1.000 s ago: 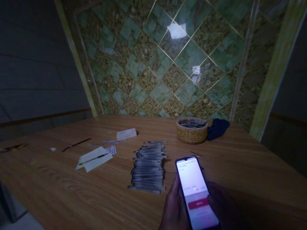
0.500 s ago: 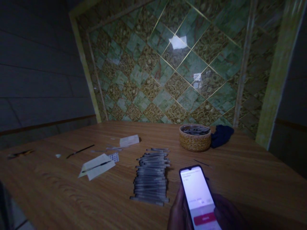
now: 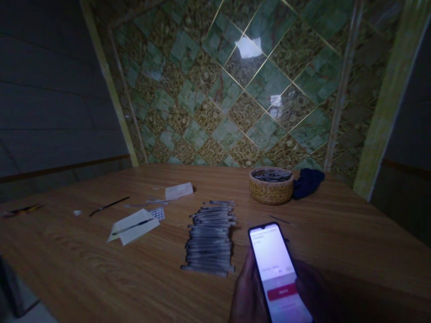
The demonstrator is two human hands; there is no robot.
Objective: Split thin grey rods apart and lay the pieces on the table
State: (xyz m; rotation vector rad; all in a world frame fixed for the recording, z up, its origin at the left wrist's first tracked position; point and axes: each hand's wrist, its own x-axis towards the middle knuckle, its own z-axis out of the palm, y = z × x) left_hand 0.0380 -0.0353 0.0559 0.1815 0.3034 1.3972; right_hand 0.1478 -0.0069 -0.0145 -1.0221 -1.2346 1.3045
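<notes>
a black-edged smartphone with a brightly lit screen is tilted up at the near edge of the view, right of centre, above a wood-grain brown table. the left hand is closed around the phone's left side, its thumb along the edge. the right hand lies in deep shadow at the opposite side, its thumb next to a red button on the screen; whether it grips the phone or only touches it i cannot tell. left of the phone, a long row of slim grey pen-like sticks lies side by side, running away from the person. beyond the phone stands a round basket of woven tan straw, with more slim sticks inside, and a crumpled dark blue cloth just beside it on the right. a thin dark rod lies between basket and phone. on the left, a dark slender pen rests across folded white paper, with a small white box farther back.
</notes>
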